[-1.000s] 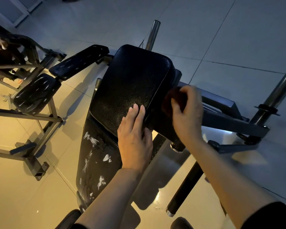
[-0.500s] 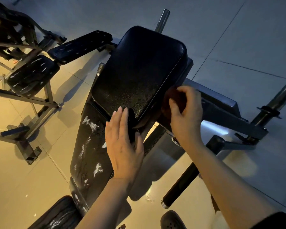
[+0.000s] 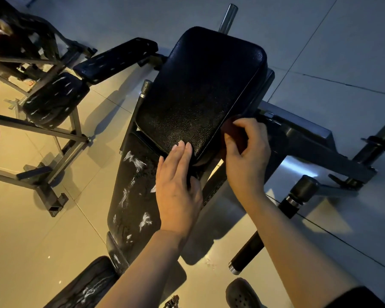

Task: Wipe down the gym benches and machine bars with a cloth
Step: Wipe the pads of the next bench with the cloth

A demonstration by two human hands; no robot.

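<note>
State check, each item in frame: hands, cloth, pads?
left hand: open, fingers flat on the top pad's near edge
right hand: grips the cloth
cloth: dark red, bunched, pressed to the top pad's right side
top pad: black, intact
lower pad: cracked, white patches showing

Light: dim, warm yellow on the floor (image 3: 31, 241) at left, cool grey-blue at right.
Shadows: dark, beneath the bench pad (image 3: 200, 92).
Glare: pale patch on the metal frame (image 3: 298, 167).
Edges: wide-angle bending.
Focus: soft, grainy.
</note>
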